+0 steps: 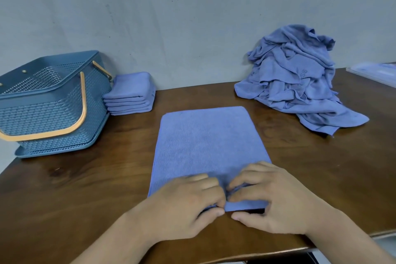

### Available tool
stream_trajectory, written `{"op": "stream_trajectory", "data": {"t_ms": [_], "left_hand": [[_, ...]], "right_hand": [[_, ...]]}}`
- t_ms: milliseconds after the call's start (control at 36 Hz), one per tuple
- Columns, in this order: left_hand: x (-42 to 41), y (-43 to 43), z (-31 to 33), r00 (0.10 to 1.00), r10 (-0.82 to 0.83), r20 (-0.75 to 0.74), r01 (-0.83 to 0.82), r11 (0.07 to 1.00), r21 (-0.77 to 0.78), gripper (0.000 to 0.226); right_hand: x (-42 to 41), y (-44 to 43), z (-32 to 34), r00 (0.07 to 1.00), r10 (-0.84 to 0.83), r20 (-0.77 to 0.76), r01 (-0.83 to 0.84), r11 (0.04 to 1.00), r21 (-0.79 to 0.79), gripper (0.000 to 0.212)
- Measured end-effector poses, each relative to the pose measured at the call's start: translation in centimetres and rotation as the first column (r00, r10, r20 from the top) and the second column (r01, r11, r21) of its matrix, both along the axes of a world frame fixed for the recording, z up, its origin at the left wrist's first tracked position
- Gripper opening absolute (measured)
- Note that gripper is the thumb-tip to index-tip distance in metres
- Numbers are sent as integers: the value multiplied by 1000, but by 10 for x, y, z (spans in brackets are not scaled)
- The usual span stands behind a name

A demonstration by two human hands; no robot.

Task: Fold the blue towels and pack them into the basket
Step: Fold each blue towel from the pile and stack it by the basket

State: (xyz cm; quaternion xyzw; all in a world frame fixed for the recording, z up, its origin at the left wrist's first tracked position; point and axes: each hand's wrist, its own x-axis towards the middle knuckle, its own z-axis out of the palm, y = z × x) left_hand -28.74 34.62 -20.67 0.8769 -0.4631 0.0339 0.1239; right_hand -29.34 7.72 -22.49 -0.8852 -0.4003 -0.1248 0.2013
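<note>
A blue towel point(205, 141), folded into a long rectangle, lies flat in the middle of the brown table. My left hand point(184, 206) and my right hand point(270, 201) sit side by side on its near edge, fingers curled, pinching the cloth between thumb and fingers. A stack of several folded blue towels point(130, 92) rests at the back left, right beside the blue perforated basket point(45, 100) with its tan handle down over the front. A heap of unfolded blue towels point(297, 77) is piled at the back right.
The brown wooden table point(85, 188) runs to a grey wall behind. A pale flat object point(375, 73) lies at the far right edge. The table's near edge cuts across the lower right corner.
</note>
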Motion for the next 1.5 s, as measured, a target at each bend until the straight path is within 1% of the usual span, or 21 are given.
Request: {"op": "stream_trajectory", "data": {"t_ms": [56,139,194,250,306,361,417,528,583,639,722,806,889,1000,1056,1111,1250,1333,1389,1444,1500], "left_hand": [[0,-1,0,1000,3,-1,-3,1000,11,15],[0,-1,0,998,25,-63,-26,999,-26,14],[1,1,0,994,46,-95,-51,997,-53,12],[0,0,0,995,56,-85,-62,996,-60,12],[-3,-4,0,996,70,-55,-73,996,-59,16],[-6,-10,-2,995,96,-10,-97,993,-60,25],[-7,-15,-7,990,126,66,-122,991,-62,31],[-5,-12,-18,959,177,220,-167,984,-64,31],[-5,-6,-21,945,205,256,-195,979,-65,28],[-7,5,-20,940,228,254,-220,974,-60,21],[-11,29,-20,943,268,197,-259,963,-71,13],[-13,59,-21,944,317,89,-307,945,-112,17],[-19,82,-20,927,374,-42,-374,905,-200,24],[-26,91,-15,871,429,-237,-488,810,-325,14],[-28,90,-12,825,463,-324,-560,747,-358,15],[-28,90,-10,801,472,-367,-590,725,-355,15],[-33,87,-5,785,446,-431,-609,683,-403,19],[-30,82,0,776,423,-468,-620,649,-442,15],[-24,78,8,782,395,-482,-613,629,-479,12],[-13,74,18,789,318,-525,-597,599,-533,10],[4,71,28,792,270,-547,-591,564,-577,19]], "right_hand": [[0,-1,0,1000,1,6,-1,1000,-6,23],[-2,0,0,1000,-7,20,7,1000,-7,24],[-2,1,0,999,-10,45,11,1000,-18,19],[-2,3,0,997,-17,72,19,999,-28,14],[-2,3,0,996,-26,82,28,999,-32,12],[-2,3,0,997,-24,76,27,999,-42,12],[-2,3,0,997,-16,73,19,999,-45,13],[-3,1,1,998,-28,60,31,999,-45,13],[-4,-2,1,998,-49,41,51,997,-51,14],[-6,-8,1,997,-74,34,76,995,-60,16],[-11,-25,-1,986,-166,31,167,986,-30,23],[-15,-47,-7,956,-295,4,295,955,24,28],[-18,-56,-6,919,-366,-144,382,918,104,34],[-23,-53,7,855,-318,-409,448,850,278,33],[-24,-51,12,819,-289,-495,478,821,312,28],[-25,-50,14,791,-275,-546,502,803,322,23],[-28,-47,21,766,-239,-597,517,780,352,25],[-27,-44,26,766,-181,-617,508,759,408,26],[-22,-44,29,770,-159,-618,515,727,454,24],[-12,-42,34,775,-135,-617,524,683,509,21],[4,-40,40,781,-126,-612,530,651,543,19]]}}
